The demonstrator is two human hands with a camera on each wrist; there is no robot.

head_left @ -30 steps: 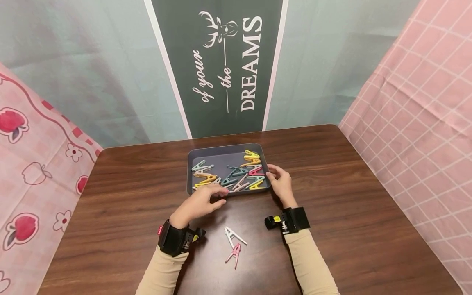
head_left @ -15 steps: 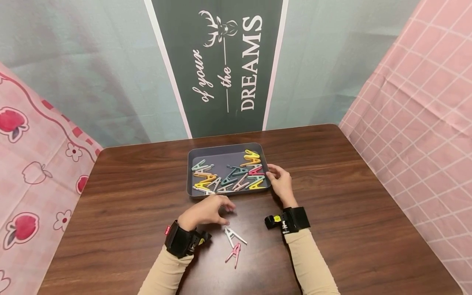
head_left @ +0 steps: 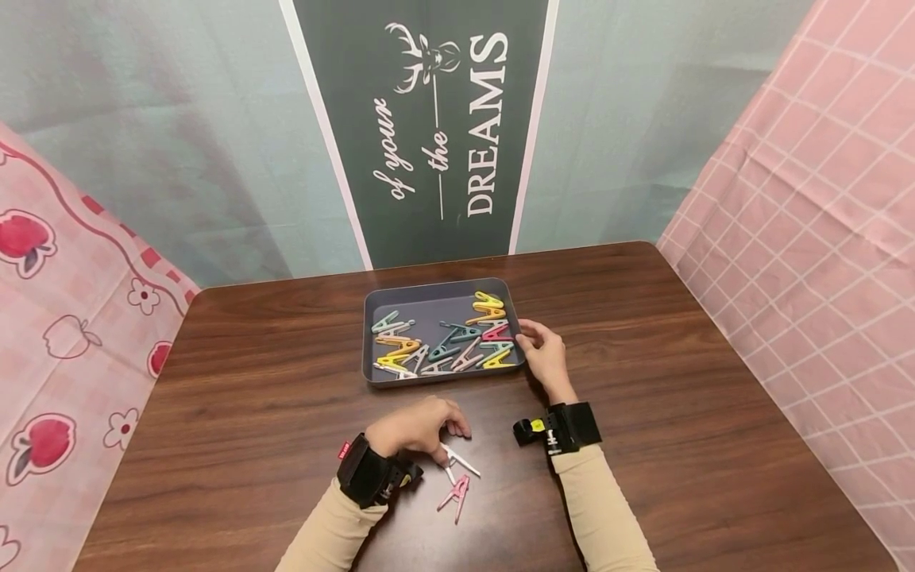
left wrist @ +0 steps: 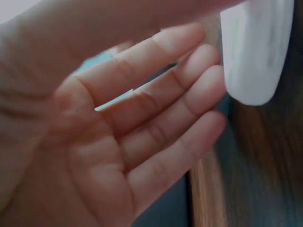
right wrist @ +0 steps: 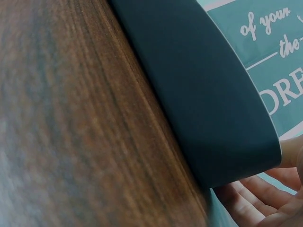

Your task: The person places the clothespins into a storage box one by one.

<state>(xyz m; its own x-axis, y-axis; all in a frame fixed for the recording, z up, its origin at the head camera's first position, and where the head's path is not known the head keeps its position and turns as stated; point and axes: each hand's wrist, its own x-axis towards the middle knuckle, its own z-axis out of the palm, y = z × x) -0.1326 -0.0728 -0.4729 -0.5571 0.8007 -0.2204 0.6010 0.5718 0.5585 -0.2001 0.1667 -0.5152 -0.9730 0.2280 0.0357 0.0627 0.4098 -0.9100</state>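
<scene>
In the head view my left hand (head_left: 418,427) is low over the table, its thumb overlapping the upper end of a white clothespin (head_left: 463,461). The left wrist view shows the fingers loosely spread, with one end of the white clothespin (left wrist: 258,56) just past their tips. A pink clothespin (head_left: 455,496) lies directly in front of the white one. My right hand (head_left: 545,353) rests against the right side of a dark grey tray (head_left: 422,292), fingers along the outer wall and thumb near the rim. Part of that hand is hidden behind the tray corner in the right wrist view.
Inside the tray lie several clothespins: yellow ones (head_left: 488,299), a red one (head_left: 495,332), dark green ones (head_left: 445,349) and pale ones along the near side. The tray stands on a brown wooden table (head_left: 272,342), in front of a printed curtain (head_left: 443,159).
My left hand has moved from the tray's near edge toward me and right, down to the white clothespin. The two loose clothespins have shifted very slightly. My right hand stays put.
</scene>
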